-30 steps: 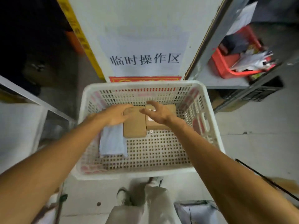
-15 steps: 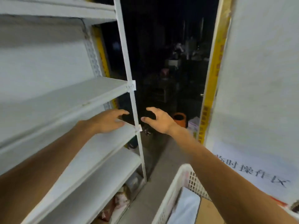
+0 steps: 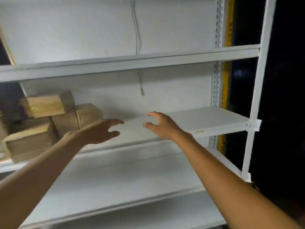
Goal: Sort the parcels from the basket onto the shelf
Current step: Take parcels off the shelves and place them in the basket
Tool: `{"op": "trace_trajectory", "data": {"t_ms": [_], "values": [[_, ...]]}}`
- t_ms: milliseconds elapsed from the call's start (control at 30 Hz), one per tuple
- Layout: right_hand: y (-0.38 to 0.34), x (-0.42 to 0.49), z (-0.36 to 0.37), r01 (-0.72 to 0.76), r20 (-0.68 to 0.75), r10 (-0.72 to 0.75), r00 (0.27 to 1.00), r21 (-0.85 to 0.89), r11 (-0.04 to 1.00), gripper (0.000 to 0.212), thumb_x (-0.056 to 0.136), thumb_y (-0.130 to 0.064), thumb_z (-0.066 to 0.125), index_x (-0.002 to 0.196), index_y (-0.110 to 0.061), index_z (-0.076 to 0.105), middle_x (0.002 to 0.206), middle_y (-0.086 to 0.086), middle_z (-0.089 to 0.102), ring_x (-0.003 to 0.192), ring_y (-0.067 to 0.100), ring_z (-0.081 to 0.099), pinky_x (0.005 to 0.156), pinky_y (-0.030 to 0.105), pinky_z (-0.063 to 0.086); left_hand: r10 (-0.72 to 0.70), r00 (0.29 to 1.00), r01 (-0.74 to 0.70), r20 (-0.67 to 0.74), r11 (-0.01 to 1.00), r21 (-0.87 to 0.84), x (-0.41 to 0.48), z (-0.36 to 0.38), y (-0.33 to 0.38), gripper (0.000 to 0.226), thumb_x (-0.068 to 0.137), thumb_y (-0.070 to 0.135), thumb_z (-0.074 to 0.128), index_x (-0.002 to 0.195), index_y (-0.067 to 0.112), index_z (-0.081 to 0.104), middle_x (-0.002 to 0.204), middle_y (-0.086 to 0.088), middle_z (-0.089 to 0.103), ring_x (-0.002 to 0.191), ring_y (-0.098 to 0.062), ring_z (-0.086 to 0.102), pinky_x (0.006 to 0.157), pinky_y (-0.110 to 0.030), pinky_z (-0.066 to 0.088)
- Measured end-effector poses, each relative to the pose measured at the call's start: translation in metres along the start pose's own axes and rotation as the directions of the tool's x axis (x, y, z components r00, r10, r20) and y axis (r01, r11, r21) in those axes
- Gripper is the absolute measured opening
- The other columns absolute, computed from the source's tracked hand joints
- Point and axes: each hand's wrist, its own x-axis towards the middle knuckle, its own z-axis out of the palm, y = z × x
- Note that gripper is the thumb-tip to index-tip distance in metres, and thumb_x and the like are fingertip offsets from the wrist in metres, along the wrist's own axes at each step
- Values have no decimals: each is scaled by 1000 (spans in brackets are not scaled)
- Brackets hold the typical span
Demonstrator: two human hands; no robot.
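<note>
Head view: both hands, left (image 3: 99, 132) and right (image 3: 162, 127), spread, empty; shelf (image 3: 206, 118) tag (image 3: 253, 125) unreadable.

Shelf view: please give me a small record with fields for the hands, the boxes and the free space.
left hand: open, holds nothing, raised in front of the middle board
right hand: open, fingers curled, holds nothing
boxes: brown cardboard, stacked at the left end of the middle board
middle board: bare from the boxes to the right post
cable: hangs down the back wall
basket: not in view
</note>
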Motion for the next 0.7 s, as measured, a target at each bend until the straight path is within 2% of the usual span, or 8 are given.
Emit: {"op": "trace_trajectory", "data": {"t_ms": [167, 267, 300, 333, 433, 567, 633, 700], "values": [[-50, 49, 66, 115, 106, -116, 988, 17, 993, 58, 91, -40, 61, 142, -20, 44, 149, 2, 43, 136, 19, 39, 107, 26, 30, -167, 983, 170, -74, 985, 42, -53, -26, -71, 49, 92, 26, 59, 139, 23, 47, 138, 2, 53, 124, -15, 52, 105, -25, 37], [-76, 78, 103, 147, 152, -150, 977, 30, 989, 58, 91, -42, 61, 142, -23, 44, 148, 4, 43, 134, 23, 42, 105, 30, 34, -216, 963, 236, -163, 965, 112, -83, -39, -120, 46, 91, 28, 58, 137, 32, 48, 128, 9, 58, 93, 1, 55, 77, 5, 35], [-84, 87, 114, 149, 161, -153, 975, 39, 988, 57, 90, -42, 61, 142, -24, 44, 148, 5, 43, 133, 24, 43, 104, 31, 36, -239, 953, 263, -187, 957, 119, -91, -42, -136, 46, 91, 29, 58, 136, 34, 48, 125, 8, 59, 87, 2, 52, 71, 6, 35], [-91, 96, 125, 149, 167, -155, 974, 47, 988, 57, 90, -42, 61, 142, -25, 44, 148, 5, 44, 132, 24, 44, 103, 32, 37, -267, 943, 292, -200, 950, 107, -97, -45, -150, 48, 91, 30, 58, 137, 35, 47, 127, 7, 58, 91, -1, 54, 74, 2, 39], [-113, 125, 153, 168, 179, -176, 968, 56, 984, 56, 90, -41, 61, 141, -26, 44, 147, 4, 44, 131, 24, 46, 100, 32, 38, -354, 906, 371, -233, 928, 28, -111, -53, -195, 49, 91, 24, 59, 138, 30, 47, 136, 0, 55, 117, -18, 56, 97, -29, 47], [-145, 162, 184, 207, 154, -218, 964, 85, 975, 53, 91, -37, 62, 140, -23, 46, 145, 6, 47, 128, 25, 47, 98, 32, 39, -321, 908, 340, -269, 940, 28, -120, -66, -246, 53, 92, 15, 60, 142, 21, 43, 143, -1, 48, 129, -18, 47, 98, -20, 34], [-158, 181, 202, 219, 137, -231, 963, 94, 971, 53, 90, -36, 62, 140, -24, 46, 145, 4, 47, 127, 25, 48, 99, 33, 40, -312, 906, 334, -286, 942, 31, -117, -72, -269, 56, 92, 19, 61, 144, 21, 40, 143, -3, 47, 127, -20, 48, 99, -26, 38], [-167, 200, 218, 227, 143, -238, 961, 89, 970, 55, 90, -37, 62, 140, -24, 45, 145, 3, 47, 127, 25, 48, 100, 35, 41, -319, 898, 332, -305, 943, -8, -108, -74, -291, 55, 92, 20, 61, 143, 21, 40, 138, -6, 50, 117, -18, 53, 89, -22, 45]]}}
